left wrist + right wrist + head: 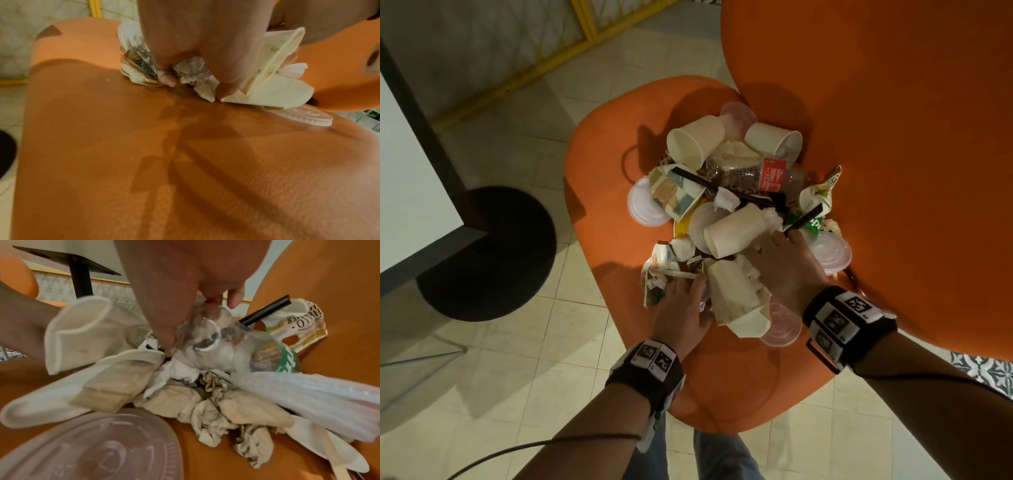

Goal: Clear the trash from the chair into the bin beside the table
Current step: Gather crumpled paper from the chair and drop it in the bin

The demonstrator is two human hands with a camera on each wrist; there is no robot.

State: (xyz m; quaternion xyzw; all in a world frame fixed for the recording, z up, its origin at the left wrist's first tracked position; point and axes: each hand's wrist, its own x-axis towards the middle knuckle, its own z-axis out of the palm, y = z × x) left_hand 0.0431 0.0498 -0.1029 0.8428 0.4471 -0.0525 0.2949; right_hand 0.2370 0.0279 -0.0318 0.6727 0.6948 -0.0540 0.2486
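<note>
A heap of trash covers the orange chair seat (616, 212): paper cups (697, 140), a plastic bottle (750, 173), lids, black straws and napkins. My left hand (685, 301) is at the heap's near left edge beside a crushed paper cup (736, 298). In the left wrist view, the left hand (193, 82) pinches a crumpled napkin (193, 73) between finger and thumb, with the flattened cup (277, 87) just right of it. My right hand (780, 260) reaches into the heap's right side. There the right hand (205, 313) curls round a clear plastic cup (226, 347) holding a black straw (265, 311).
The chair's tall orange backrest (893, 137) rises close on the right. A table (407, 188) on a black round base (486, 253) stands to the left on the tiled floor. A clear lid (92, 447) lies at the heap's near edge. No bin is in view.
</note>
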